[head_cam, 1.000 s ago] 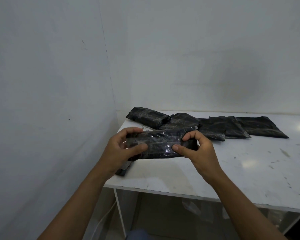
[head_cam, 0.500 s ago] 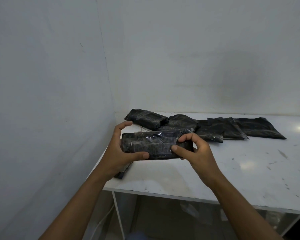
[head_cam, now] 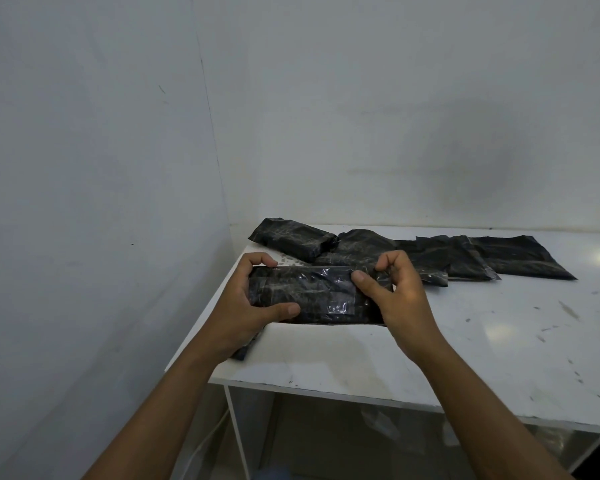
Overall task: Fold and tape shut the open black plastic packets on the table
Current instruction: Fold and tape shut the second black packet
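Note:
A folded black plastic packet (head_cam: 312, 292) with shiny clear tape across its front is held above the near left part of the white table (head_cam: 464, 341). My left hand (head_cam: 243, 306) grips its left end, thumb on the front and fingers over the top. My right hand (head_cam: 395, 296) grips its right end, thumb pressed on the tape. Behind it lie a folded packet (head_cam: 291, 237), another packet (head_cam: 357, 247) and flat open packets (head_cam: 520, 256) in a row along the back.
Walls stand close on the left and behind the table. A dark piece (head_cam: 246, 348) sticks out under my left hand at the table's left edge. The table's right half shows scuff marks. A white cable (head_cam: 201, 448) hangs beside the table leg.
Both hands have turned the packet slightly and raised it; my right thumb has slid along the taped front. The camera has tilted a little.

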